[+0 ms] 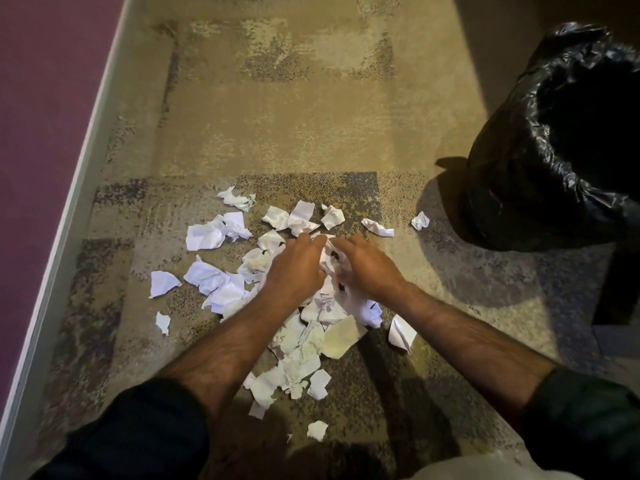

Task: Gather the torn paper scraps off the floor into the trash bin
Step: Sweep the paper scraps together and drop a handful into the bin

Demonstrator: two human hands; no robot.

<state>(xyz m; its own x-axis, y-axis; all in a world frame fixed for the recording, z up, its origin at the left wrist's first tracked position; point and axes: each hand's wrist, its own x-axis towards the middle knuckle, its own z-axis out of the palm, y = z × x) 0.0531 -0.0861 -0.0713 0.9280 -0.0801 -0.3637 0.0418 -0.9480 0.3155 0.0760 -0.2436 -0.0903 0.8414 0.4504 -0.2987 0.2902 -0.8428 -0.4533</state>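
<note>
Both grips are working the pile: left hand (294,268) and right hand (367,268) are cupping inward over the middle of the scraps (311,341), fingers curled down onto crumpled paper between them. I'm reading it as a loose two-handed scoop closing on a bunch of scraps, not a tight fist; nothing is lifting clear of the floor (294,116) as far as I can see. Right hand is a bit blurred, so finger detail is unclear.

Progress, as I'm judging it: early. Nearly all the paper is lying on the floor. Main heap is sitting under and below the hands, running toward me. Strays are spreading out: a cluster left of the hands, a few pieces beyond the fingertips, one small ball (420,220) lying near the bin (519,185), one folded piece (401,332) just right of the heap, a couple of bits close to my sleeves.

Bin is standing well apart to the upper right, lined with a black bag, mouth open. Inside is too dark, so I cannot tell if any paper is in there.

Left to do: finish the scoop, carry it to the bin, then repeat for the left cluster and the strays. I'm expecting several trips.
</note>
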